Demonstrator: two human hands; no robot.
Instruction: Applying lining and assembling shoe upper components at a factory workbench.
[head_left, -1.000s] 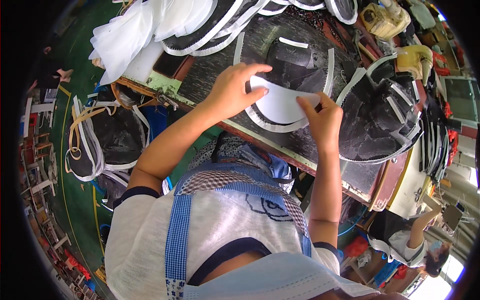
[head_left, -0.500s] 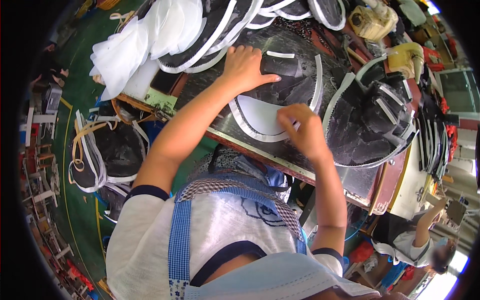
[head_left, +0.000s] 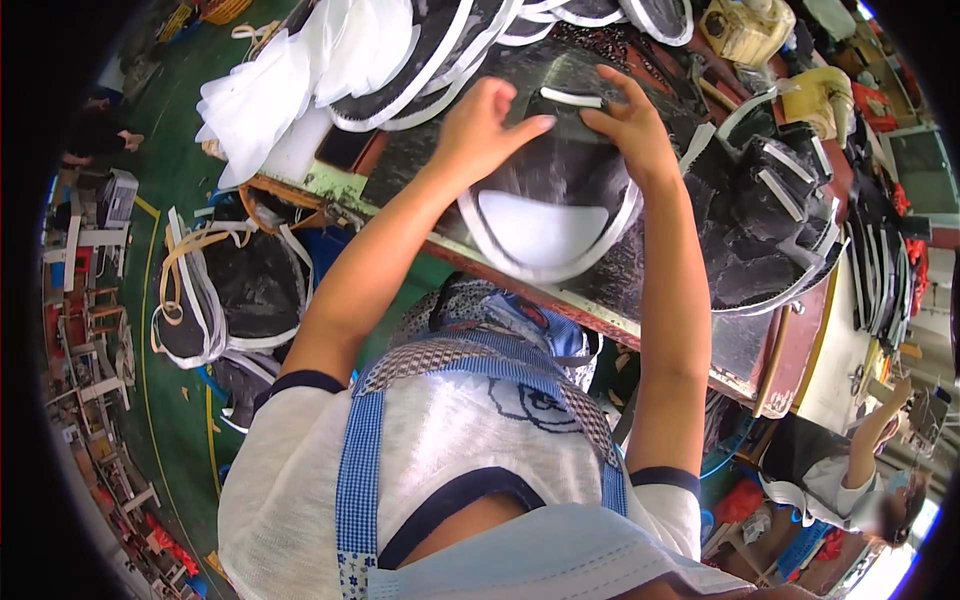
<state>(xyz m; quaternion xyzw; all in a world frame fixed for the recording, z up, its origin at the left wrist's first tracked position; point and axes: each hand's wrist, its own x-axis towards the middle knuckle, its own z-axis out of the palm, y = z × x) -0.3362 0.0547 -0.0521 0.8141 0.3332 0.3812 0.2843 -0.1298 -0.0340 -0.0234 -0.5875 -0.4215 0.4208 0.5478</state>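
Left hand (head_left: pixel 478 132) spread at black piece (head_left: pixel 572 168)'s upper left, nothing gripped; right hand (head_left: pixel 640 132) at its upper right, grip can't be told. White sheet (head_left: pixel 541 230), laid at piece's near end, pinned by neither hand, could be displaced by tugging.

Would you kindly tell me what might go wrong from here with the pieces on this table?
The white sheet lies on the black piece with neither the left hand nor the right hand on it, so it might slide out of line.
The pile of white sheets seems to overhang the table, so a knock could drop some.
The right forearm looks close to the black pieces alongside, and might brush them.
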